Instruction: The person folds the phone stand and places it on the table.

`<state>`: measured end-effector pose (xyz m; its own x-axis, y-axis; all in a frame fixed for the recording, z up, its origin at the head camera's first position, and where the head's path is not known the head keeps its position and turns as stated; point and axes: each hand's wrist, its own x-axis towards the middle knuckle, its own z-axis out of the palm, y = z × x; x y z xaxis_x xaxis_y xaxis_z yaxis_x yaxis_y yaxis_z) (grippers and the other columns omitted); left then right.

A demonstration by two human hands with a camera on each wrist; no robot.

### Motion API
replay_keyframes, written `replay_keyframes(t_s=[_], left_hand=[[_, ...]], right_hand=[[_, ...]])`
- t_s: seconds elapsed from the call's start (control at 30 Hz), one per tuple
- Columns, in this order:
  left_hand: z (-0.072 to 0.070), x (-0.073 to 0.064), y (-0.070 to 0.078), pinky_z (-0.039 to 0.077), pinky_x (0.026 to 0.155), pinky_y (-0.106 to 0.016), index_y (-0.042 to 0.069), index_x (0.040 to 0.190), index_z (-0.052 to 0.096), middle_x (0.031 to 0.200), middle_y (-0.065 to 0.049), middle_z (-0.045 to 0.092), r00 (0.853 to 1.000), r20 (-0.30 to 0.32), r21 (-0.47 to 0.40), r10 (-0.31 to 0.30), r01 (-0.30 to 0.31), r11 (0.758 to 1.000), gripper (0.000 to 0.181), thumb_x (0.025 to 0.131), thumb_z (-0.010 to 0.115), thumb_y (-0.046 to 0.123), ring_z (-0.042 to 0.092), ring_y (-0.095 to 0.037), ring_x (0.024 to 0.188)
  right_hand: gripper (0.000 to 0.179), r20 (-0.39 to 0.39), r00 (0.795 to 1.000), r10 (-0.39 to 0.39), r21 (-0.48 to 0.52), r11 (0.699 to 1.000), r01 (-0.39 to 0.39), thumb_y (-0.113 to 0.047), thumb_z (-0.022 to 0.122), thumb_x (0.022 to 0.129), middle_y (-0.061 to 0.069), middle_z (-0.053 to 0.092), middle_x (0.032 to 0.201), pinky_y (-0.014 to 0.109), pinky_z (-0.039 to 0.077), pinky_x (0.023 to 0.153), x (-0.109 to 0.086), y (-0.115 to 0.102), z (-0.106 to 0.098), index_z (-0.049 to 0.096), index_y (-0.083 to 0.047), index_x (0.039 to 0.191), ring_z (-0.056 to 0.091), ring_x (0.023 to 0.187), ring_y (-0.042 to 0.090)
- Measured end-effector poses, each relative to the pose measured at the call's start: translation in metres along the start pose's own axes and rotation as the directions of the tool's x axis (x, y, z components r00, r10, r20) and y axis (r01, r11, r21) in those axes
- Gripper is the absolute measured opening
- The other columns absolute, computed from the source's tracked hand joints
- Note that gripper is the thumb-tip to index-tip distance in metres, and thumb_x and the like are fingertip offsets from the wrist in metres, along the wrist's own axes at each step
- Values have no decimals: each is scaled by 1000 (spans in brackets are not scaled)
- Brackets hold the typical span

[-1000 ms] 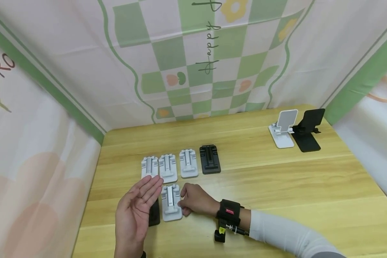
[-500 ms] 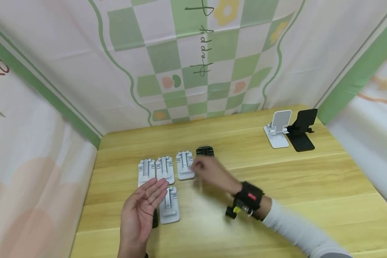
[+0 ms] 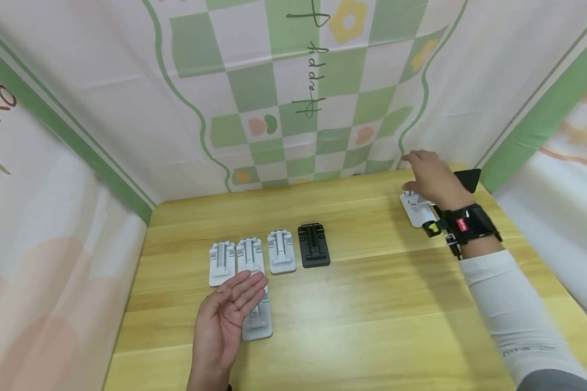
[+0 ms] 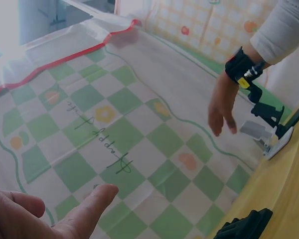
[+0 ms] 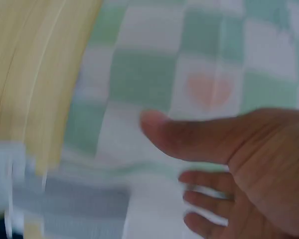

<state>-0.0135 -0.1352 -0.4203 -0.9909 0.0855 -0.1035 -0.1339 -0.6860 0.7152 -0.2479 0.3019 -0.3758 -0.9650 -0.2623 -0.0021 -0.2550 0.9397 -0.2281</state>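
My left hand (image 3: 227, 317) hovers palm-up with straight fingers at the front left, overlapping a folded white phone stand (image 3: 258, 328) in the head view. At the back right, my right hand (image 3: 432, 176) hangs over an unfolded white phone stand (image 3: 417, 214), covering most of its upright plate. Nothing is between its spread thumb and fingers in the right wrist view, where the stand's grey pad (image 5: 84, 204) lies to the left of the thumb. An unfolded black phone stand (image 3: 469, 178) stands beside the white one, partly hidden by the right hand and wrist.
Behind the left hand, three folded white stands (image 3: 282, 255) and a folded black stand (image 3: 314, 252) lie in a row on the wooden table (image 3: 362, 320). A patterned curtain (image 3: 298, 81) rises along the table's back edge.
My right hand has left the front white folded stand, passed over the row and moved to the unfolded stands at the back right. The left hand has shifted slightly right, staying palm-up.
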Motion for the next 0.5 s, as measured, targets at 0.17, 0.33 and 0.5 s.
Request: replay_keyframes(t_s=[0.17,0.33,0.5], left_hand=[[1,1,0,40,104,-48,-21,136,35,126,-30,59,1000,-5,6,-9,9,1000,46,105,23,10,50,-43,122],[2,1,0,41,104,-48,-20,135,38,125,-30,60,1000,0,11,-9,9,1000,45,105,23,10,51,-43,121],[1,1,-2,41,103,-49,-20,132,43,125,-31,59,998,49,2,27,-27,1000,44,104,22,8,52,-44,120]], right_hand=[[59,119,991,-53,-39,998,58,8,68,77,33,47,136,62,37,103,8,32,7,51,7,133,39,125,50],[46,150,983,-101,-48,993,109,14,57,83,29,54,132,58,42,101,9,52,22,58,4,127,46,122,46],[43,64,989,-130,-124,983,137,17,52,83,28,58,126,58,41,101,9,63,28,61,3,123,49,118,45]])
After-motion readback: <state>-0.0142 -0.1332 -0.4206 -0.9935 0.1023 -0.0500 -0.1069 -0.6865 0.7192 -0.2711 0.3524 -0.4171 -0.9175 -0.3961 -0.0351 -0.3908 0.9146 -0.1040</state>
